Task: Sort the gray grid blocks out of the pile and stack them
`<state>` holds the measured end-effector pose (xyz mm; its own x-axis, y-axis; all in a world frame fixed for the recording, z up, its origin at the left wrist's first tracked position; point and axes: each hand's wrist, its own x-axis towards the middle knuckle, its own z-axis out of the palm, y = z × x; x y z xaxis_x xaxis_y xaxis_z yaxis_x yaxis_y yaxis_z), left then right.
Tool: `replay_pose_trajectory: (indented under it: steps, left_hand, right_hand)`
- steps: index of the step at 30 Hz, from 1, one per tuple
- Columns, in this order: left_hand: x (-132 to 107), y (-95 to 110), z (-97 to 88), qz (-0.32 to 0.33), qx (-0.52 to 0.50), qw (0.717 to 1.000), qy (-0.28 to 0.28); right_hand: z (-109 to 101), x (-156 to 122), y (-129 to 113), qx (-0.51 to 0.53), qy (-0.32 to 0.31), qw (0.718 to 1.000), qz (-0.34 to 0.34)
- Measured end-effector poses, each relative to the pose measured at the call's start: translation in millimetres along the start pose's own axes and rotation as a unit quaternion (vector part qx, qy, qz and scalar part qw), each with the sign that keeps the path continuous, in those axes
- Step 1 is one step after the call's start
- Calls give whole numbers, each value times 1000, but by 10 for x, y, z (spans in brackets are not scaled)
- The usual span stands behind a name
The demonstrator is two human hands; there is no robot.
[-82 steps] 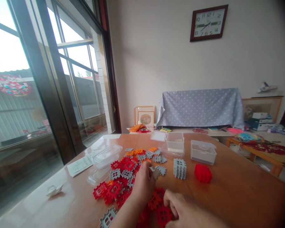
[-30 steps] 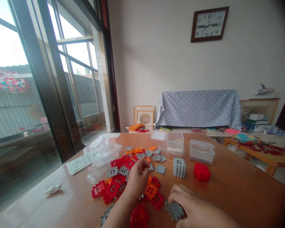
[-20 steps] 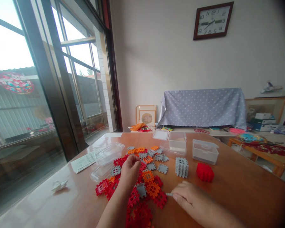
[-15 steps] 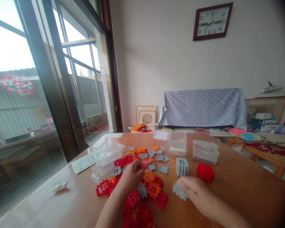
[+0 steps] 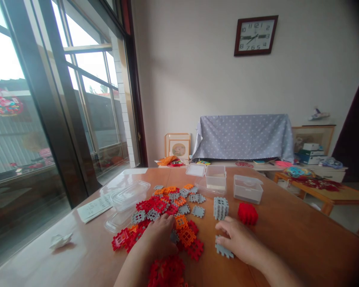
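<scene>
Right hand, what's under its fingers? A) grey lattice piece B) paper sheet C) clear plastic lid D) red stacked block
A: the fingers of the right hand rest on a grey lattice piece on the wooden table.

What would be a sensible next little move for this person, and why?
Probably the right hand should lift the grey lattice tile onto the grey stack. The hand appears to be touching that tile, the stack stands just beyond it, and the stack looks all one colour, as does the red stack beside it.
</scene>
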<state>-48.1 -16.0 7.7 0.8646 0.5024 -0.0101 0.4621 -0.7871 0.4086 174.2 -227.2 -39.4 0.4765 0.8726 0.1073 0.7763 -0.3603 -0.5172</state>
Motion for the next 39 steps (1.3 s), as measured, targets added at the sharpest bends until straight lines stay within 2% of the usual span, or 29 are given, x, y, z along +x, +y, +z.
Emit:
replay_pose_trajectory:
  steps: [5,10,16,21,23,24,26,28,29,31,32,34,39]
  left_hand:
    - [-13,-6,-9,-6,-4,1000,-7]
    - [2,-11,24,-7,6,1000,11]
    - [43,-41,51,22,-29,998,55]
    - [53,77,-35,43,-144,982,115]
    - [49,168,-68,50,-264,957,106]
    - [48,217,-72,56,-344,933,89]
    - [57,321,-39,61,-518,852,36]
    - [81,427,46,49,-663,747,-14]
    - [97,481,101,39,-708,704,-45]
    - [128,588,214,21,-758,647,-83]
    - [140,639,265,15,-771,629,-97]
    - [154,727,342,9,-781,614,-117]
    - [173,801,429,-19,-761,637,-118]
  right_hand:
    - [-71,-73,-14,18,-19,1000,-4]
    - [-98,-137,-80,-17,-57,998,-23]
    - [-39,-102,-53,6,-34,999,-36]
    - [-11,-19,-47,36,33,998,-33]
    - [-10,-8,-124,48,51,996,-51]
    - [-8,-14,-173,60,59,994,-63]
    - [8,-43,-269,88,79,989,-91]
    - [39,-83,-338,108,102,982,-117]
    - [58,-100,-358,114,113,979,-127]
    - [94,-120,-375,120,131,974,-140]
    - [108,-123,-375,120,142,973,-141]
    - [119,-115,-373,112,158,972,-134]
    - [15,-82,-378,82,162,976,-123]
